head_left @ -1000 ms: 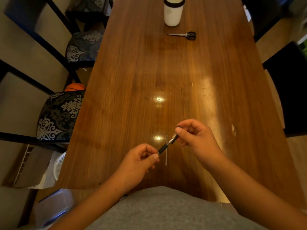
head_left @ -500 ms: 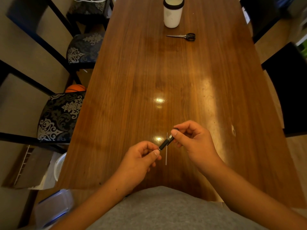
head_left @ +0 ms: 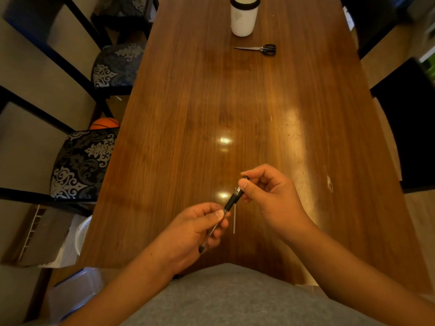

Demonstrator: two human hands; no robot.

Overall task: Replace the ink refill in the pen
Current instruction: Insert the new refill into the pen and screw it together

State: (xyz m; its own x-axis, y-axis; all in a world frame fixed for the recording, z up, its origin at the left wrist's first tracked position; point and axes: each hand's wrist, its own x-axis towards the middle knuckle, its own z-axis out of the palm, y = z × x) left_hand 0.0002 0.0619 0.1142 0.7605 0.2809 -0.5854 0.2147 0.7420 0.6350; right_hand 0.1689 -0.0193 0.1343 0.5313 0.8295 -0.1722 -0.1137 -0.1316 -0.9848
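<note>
No readable text, label, brand or number from my feed. I check the white cup (head_left: 244,18), the scissors (head_left: 261,48) and the pen (head_left: 231,201): no lettering resolves on any of them.

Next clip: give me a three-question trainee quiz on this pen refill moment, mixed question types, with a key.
1. True or false: both hands hold the pen above the table.
2. Which lies on the table just past the pen? A) a thin refill B) a ruler C) a coin
3. What lies nearest the white cup at the far end?

Key: 1 true: left hand and right hand each grip one end. 2 A. 3 The scissors.
</note>
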